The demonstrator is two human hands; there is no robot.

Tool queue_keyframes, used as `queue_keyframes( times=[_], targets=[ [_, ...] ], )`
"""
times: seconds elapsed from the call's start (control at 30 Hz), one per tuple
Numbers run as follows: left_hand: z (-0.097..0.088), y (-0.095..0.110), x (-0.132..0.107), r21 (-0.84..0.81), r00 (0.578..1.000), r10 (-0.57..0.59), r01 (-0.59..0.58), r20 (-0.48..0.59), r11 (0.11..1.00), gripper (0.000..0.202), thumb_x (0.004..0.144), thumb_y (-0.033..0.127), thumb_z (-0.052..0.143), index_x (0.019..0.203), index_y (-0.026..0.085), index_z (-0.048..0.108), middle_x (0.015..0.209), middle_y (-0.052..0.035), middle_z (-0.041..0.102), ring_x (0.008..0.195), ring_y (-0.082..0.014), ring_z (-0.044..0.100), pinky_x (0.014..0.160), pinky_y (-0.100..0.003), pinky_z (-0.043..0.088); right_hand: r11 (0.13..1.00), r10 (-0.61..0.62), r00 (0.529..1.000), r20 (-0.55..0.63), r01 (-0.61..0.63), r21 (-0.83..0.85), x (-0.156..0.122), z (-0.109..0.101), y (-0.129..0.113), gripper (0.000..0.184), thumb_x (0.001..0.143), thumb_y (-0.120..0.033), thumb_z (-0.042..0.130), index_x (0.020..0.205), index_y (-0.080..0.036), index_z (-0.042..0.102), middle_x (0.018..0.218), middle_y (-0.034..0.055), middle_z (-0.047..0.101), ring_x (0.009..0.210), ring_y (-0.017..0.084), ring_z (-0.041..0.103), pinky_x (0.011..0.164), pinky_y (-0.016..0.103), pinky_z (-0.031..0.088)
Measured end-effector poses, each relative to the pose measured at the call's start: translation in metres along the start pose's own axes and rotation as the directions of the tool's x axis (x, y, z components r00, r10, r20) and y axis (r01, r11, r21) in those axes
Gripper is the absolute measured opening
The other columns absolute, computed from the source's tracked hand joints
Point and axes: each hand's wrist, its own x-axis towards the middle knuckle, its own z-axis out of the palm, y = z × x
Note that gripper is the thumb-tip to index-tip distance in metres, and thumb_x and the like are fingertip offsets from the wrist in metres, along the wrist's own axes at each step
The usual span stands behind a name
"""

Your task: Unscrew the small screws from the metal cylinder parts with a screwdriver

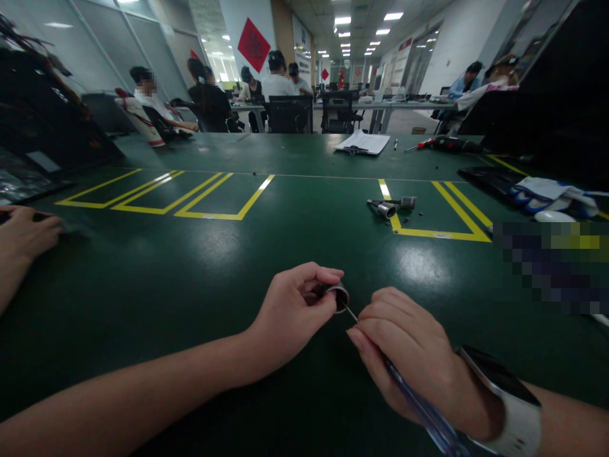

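Observation:
My left hand [288, 311] pinches a small hollow metal cylinder [346, 297] between thumb and fingers, its open end turned toward the right. My right hand [409, 346] is closed around a screwdriver [421, 409] with a clear bluish handle. Its thin shaft points up and left, and the tip reaches into the cylinder's opening. How far in the tip goes is hidden. Both hands are just above the dark green table [190, 266].
Metal cylindrical parts [386, 209] and tiny dark pieces lie by the right yellow tape outline [442, 235]. Farther back are a clipboard [364, 143] and a red-handled tool [423, 145]. A blue-and-white cloth item [552, 193] lies right. Another person's hand [23, 238] rests at far left.

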Motion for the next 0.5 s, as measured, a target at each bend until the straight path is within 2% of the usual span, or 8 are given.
queue_keyframes(
  times=[0.5],
  targets=[
    [0.0017,0.0018,0.0022,-0.036,1.0,-0.009,0.008,-0.02,0.999,0.012,0.067,0.012,0.064,0.078,0.013,0.062,0.097,-0.0075,0.069,0.08,-0.0158,0.068,0.071,-0.026,0.056,0.987,-0.017,0.999,0.03,0.022,-0.161,-0.0009,0.0004,-0.0021,0.024,0.086,-0.009,0.049,0.063,-0.014,0.052,0.06,0.0038,0.052,0.059,0.015,0.042,0.055,0.032,0.034]
  ],
)
